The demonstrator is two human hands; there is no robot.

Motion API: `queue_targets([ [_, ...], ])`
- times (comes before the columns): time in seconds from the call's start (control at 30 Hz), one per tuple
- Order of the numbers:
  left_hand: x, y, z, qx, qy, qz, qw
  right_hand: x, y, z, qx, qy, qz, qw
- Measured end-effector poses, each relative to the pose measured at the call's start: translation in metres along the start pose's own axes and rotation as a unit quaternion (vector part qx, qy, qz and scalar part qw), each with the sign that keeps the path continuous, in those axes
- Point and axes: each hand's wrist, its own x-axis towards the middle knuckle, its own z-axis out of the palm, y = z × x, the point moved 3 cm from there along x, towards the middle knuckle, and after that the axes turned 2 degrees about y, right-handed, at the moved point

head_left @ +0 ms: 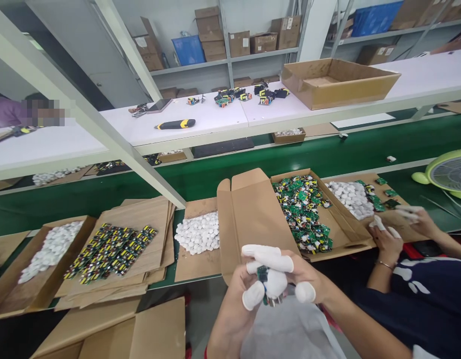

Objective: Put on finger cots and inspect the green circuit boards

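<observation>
Left hand and right hand meet at centre, both pinching a small green circuit board against a white round cap. The board sits upright between the fingertips, equally near both hands, above a white plastic bag.

A green conveyor belt runs across the view, and cardboard is laid on it. At the left, a shallow tray is filled with white caps. Beside it, a stack of cardboard sheets is covered by rows of yellow-and-black circuit boards. A further sheet is heaped with white caps. An open box is loaded with green boards, and more white caps are piled just to its right. A green fan is set at the far right. Above, a white shelf is occupied by an empty carton, a yellow-and-black tool and small assemblies.
</observation>
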Motion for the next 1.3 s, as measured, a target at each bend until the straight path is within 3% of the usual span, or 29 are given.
queue_targets([
  [0.17, 0.001, -0.002, -0.003, 0.002, 0.014, 0.015, 1.000, 0.002, -0.002, 0.001, -0.056, -0.010, -0.061, 0.997],
  [0.33, -0.003, -0.005, 0.000, -0.065, 0.003, -0.003, 0.998, 0.003, 0.000, 0.004, 0.052, -0.043, -0.004, 0.998],
  [0.47, -0.006, -0.005, -0.001, -0.052, 0.037, 0.000, 0.998, 0.009, -0.007, 0.005, -0.050, -0.039, -0.052, 0.997],
  [0.57, -0.004, -0.006, -0.008, -0.025, 0.036, 0.030, 0.999, 0.007, -0.005, 0.005, -0.100, -0.042, -0.013, 0.994],
  [0.63, -0.002, -0.007, -0.016, -0.019, 0.023, 0.060, 0.998, -0.002, 0.003, 0.003, -0.104, 0.000, 0.038, 0.994],
  [0.73, 0.005, -0.008, -0.028, -0.009, 0.003, 0.087, 0.996, -0.023, 0.017, 0.001, -0.100, 0.111, 0.069, 0.986],
  [0.87, 0.014, -0.003, -0.032, 0.010, 0.015, 0.147, 0.989, -0.040, 0.025, 0.006, -0.104, 0.157, 0.009, 0.982],
  [1.07, 0.018, -0.004, -0.031, 0.051, 0.027, 0.234, 0.970, -0.027, -0.002, 0.007, -0.277, 0.174, -0.126, 0.936],
  [1.2, 0.019, -0.024, -0.041, 0.062, 0.068, 0.227, 0.970, -0.024, -0.007, -0.001, -0.171, 0.241, -0.133, 0.946],
  [1.3, 0.021, -0.030, -0.036, 0.046, 0.007, 0.233, 0.971, -0.025, -0.001, -0.005, -0.072, 0.275, -0.069, 0.956],
])
